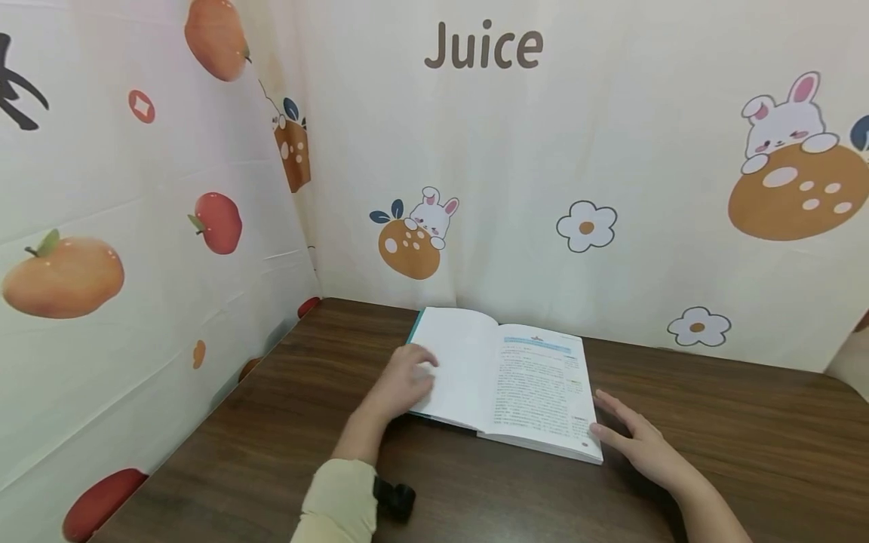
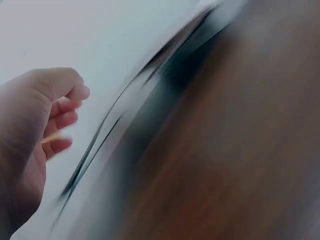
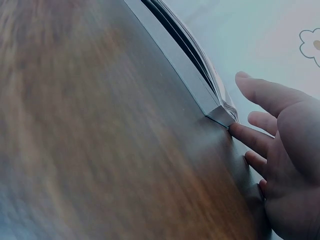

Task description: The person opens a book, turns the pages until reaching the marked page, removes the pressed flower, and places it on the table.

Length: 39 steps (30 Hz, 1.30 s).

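Observation:
An open book (image 1: 536, 385) lies on the brown table, its left page nearly blank and its right page printed with text under a blue heading. Over the outer part of the left page is my left hand (image 1: 409, 379), fingers loosely bent and holding nothing. The left wrist view shows that hand (image 2: 30, 115) with its thumb bent above the curled fingers, beside the blurred book edge. My right hand (image 1: 638, 441) is at the book's lower right side, fingers extended and thumb at the page edge. In the right wrist view its fingertips (image 3: 242, 131) are right at the book's corner.
A dark wood-grain table (image 1: 271, 445) carries the book near its back edge. Behind it hangs a pale printed curtain (image 1: 509, 151) with rabbits, flowers and the word Juice, and another printed sheet (image 1: 156, 302) runs along the left side. A black strap device (image 1: 395, 499) is on my left wrist.

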Tool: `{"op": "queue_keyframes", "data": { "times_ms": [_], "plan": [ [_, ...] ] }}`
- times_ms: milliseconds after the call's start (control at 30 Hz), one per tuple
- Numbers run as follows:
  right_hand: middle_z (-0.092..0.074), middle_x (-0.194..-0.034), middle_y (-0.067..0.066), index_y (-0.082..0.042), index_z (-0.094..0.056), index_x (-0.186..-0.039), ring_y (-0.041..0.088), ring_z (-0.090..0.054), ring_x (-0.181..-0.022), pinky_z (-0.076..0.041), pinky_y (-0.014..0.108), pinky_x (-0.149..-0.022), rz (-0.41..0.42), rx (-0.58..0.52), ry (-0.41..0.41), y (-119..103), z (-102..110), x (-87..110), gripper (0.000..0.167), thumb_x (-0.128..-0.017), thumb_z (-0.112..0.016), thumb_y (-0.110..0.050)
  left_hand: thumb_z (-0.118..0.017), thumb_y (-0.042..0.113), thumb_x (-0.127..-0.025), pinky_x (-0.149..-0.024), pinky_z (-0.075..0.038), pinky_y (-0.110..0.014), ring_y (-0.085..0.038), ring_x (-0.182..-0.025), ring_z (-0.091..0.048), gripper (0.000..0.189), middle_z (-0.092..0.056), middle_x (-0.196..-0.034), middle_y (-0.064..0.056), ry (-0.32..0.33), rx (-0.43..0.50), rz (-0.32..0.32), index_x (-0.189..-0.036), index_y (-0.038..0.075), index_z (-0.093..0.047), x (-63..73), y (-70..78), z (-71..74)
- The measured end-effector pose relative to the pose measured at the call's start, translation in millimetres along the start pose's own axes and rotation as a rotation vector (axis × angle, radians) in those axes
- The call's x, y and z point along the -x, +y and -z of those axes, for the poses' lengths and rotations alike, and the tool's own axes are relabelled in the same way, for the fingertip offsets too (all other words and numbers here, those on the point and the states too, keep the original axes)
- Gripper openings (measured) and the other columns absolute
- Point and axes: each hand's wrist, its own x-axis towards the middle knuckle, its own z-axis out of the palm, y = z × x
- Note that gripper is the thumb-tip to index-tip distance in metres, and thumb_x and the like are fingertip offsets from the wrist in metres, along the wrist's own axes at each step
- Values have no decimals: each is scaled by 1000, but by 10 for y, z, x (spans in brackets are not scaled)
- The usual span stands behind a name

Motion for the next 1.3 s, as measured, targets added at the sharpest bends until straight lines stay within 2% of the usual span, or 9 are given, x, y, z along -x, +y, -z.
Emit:
{"op": "queue_keyframes", "data": {
  "times_ms": [67, 133, 200, 267, 367, 500, 767, 1100, 1300],
  "plan": [
    [-30, -143, 27, -1, -26, -144, 50, -16, -131, -15, 72, -92, -1, 4, 1, 8, -2, 2, 72, -89, -58, -37, -58, 6, -85, -99, -35, -37, -24, -119, -44, 22, -55, -119, -6, -79, -118, -117, -106, 7, -63, -70, 230, -177],
    [-29, -144, 26, -3, -27, -144, 50, -15, -131, -15, 72, -91, -1, 7, -1, 14, -7, 9, 72, -89, -59, -37, -55, 13, -89, -106, -28, -33, -20, -129, -37, 31, -50, -133, -6, -199, -218, -208, -120, 7, -59, -108, 441, -353],
    [-28, -145, 25, -4, -29, -144, 51, -15, -131, -14, 73, -91, 4, 12, -1, 17, -15, 17, 72, -88, -61, -36, -52, 24, -92, -110, -19, -32, -15, -136, -26, 42, -42, -142, -1, -299, -283, -231, -132, 10, -52, -116, 613, -509],
    [-27, -145, 24, -6, -31, -143, 51, -14, -131, -13, 73, -90, 13, 20, 0, 11, -23, 24, 71, -86, -62, -36, -51, 33, -93, -111, -15, -33, -11, -137, -21, 48, -37, -145, 4, -347, -294, -228, -138, 15, -46, -102, 711, -621],
    [-26, -145, 26, -9, -35, -142, 53, -13, -130, -13, 74, -89, 17, 50, 1, 2, -31, 33, 69, -85, -63, -36, -50, 39, -93, -111, -16, -35, -7, -136, -23, 48, -39, -142, 9, -335, -301, -242, -137, 20, -47, -72, 763, -711],
    [-20, -144, 32, -12, -36, -142, 60, -9, -127, -12, 77, -86, -4, 90, -14, -7, -29, 49, 67, -85, -63, -36, -48, 39, -94, -109, -19, -43, -4, -133, -29, 42, -45, -138, 10, -301, -283, -277, -132, 22, -52, -50, 770, -750],
    [-15, -144, 35, -12, -39, -140, 64, -6, -124, -11, 79, -83, -35, 112, -40, -13, -22, 54, 67, -84, -64, -37, -48, 46, -93, -107, -17, -52, -3, -133, -27, 44, -43, -139, 13, -327, -243, -229, -131, 25, -53, -27, 743, -796],
    [-17, -143, 35, -12, -43, -138, 63, -7, -125, -11, 78, -85, -11, 109, -30, 3, -2, 46, 64, -82, -66, -35, -59, 50, -85, -109, -16, -47, -10, -136, -24, 48, -38, -143, 8, -305, -210, -161, -127, 26, -57, -47, 709, -846],
    [-17, -144, 35, -12, -45, -137, 61, -5, -126, -9, 77, -87, -8, 95, -30, 19, 22, 43, 64, -81, -67, -34, -60, 51, -84, -110, -13, -46, -12, -136, -24, 50, -39, -143, 7, -330, -198, -141, -127, 26, -57, -71, 708, -864]
  ]
}}
